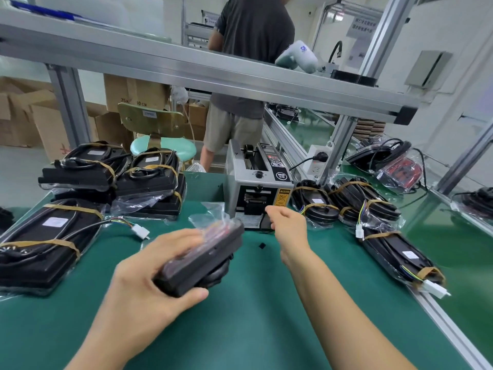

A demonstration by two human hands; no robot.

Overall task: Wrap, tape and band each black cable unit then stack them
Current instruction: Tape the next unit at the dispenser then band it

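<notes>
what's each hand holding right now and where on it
The left hand grips a black cable unit by its near end, thumb under, fingers over the top. The right hand reaches toward the tape dispenser; whether it pinches tape cannot be told.

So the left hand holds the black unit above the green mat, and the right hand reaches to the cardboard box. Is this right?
Not quite. In the head view the right hand reaches toward the tape dispenser, not a cardboard box. The rest holds: the left hand grips the black unit above the green mat.
</notes>
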